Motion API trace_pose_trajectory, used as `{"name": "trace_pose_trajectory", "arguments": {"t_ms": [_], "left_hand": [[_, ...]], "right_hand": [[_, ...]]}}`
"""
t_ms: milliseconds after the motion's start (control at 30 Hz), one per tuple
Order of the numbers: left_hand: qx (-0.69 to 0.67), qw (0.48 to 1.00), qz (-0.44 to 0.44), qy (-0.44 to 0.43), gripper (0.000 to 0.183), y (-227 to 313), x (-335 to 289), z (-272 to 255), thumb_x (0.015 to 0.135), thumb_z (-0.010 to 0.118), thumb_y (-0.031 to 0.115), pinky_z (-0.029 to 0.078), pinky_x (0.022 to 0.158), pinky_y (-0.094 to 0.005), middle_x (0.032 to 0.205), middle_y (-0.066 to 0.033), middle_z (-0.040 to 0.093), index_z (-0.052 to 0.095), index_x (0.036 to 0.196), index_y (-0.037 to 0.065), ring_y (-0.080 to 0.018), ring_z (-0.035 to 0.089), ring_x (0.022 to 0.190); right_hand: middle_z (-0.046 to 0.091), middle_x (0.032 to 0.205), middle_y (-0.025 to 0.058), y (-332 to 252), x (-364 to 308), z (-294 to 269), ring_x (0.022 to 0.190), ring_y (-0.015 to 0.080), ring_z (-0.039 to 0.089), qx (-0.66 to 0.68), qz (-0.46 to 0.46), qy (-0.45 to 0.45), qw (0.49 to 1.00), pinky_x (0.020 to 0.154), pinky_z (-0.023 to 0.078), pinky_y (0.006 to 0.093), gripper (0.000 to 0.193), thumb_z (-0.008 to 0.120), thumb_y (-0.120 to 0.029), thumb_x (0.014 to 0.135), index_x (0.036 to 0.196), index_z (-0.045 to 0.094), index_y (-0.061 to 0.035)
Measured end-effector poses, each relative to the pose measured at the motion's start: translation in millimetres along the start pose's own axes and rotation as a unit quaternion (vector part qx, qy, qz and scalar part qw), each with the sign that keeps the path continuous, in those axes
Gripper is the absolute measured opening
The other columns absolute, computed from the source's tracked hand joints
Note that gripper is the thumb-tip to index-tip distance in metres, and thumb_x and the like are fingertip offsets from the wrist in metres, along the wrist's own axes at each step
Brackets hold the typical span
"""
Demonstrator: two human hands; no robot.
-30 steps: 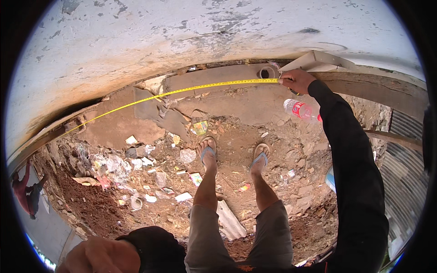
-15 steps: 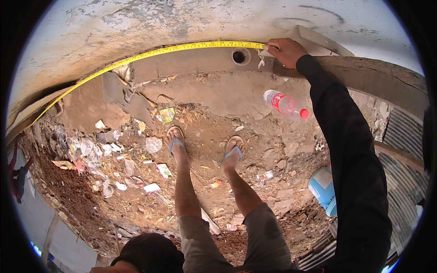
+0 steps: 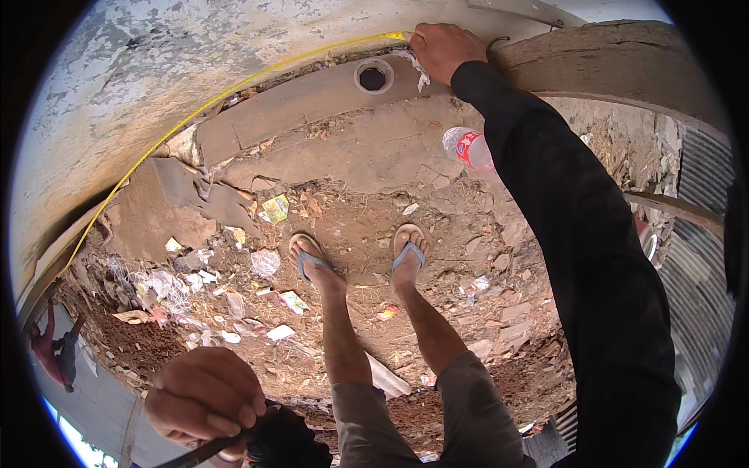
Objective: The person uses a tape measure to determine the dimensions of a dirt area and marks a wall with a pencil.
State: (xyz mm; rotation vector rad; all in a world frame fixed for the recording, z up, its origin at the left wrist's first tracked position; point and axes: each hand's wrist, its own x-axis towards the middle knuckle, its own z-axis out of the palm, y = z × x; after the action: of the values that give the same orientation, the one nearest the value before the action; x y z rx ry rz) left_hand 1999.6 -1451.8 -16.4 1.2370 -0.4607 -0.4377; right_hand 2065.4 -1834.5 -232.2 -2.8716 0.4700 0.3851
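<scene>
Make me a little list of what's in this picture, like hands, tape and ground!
right hand: pressing the yellow tape measure end against the grey wall
left hand: low, fingers closed round a dark thin object
tape: stretched along the wall's base
feet: in blue sandals on rubble
nearby: plastic bottle, round pipe hole, scattered litter
</scene>
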Motion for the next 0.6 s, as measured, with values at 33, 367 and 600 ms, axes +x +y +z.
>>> {"name": "trace_pose_trajectory", "arguments": {"t_ms": [33,367,600], "left_hand": [[0.024,0.998,-0.052,0.016,0.020,-16,0,-4,0.084,0.067,0.014,0.047,0.051,-0.0264,0.075,-0.0098,0.052,0.052,0.090,0.002,-0.0167,0.052,0.060],[0.193,0.963,-0.189,0.001,0.009,-240,75,-3,0.090,0.062,0.006,0.046,0.061,-0.0215,0.083,-0.0043,0.063,0.059,0.097,0.002,-0.0059,0.057,0.069],[0.094,0.975,-0.162,0.119,0.018,-286,106,13,0.090,0.060,0.007,0.050,0.055,-0.0255,0.087,-0.0080,0.061,0.060,0.106,-0.001,-0.0118,0.061,0.068]], "right_hand": [[0.065,0.107,0.0163,-9,1,-2,0.105,0.0356,0.059,0.009,0.003,0.001,1.000,0.095,0.044,0.0458,0.033,0.043,-0.029,0.095,0.108,0.064,-0.0073],[0.066,0.110,0.0150,-18,5,11,0.103,0.0327,0.063,-0.084,-0.007,0.051,0.995,0.087,0.049,0.0441,0.027,0.049,-0.020,0.088,0.094,0.071,-0.0081],[0.066,0.112,0.0159,-25,13,19,0.106,0.0343,0.062,0.040,0.119,0.081,0.989,0.087,0.050,0.0447,0.029,0.049,-0.022,0.088,0.098,0.070,-0.0048]]}}
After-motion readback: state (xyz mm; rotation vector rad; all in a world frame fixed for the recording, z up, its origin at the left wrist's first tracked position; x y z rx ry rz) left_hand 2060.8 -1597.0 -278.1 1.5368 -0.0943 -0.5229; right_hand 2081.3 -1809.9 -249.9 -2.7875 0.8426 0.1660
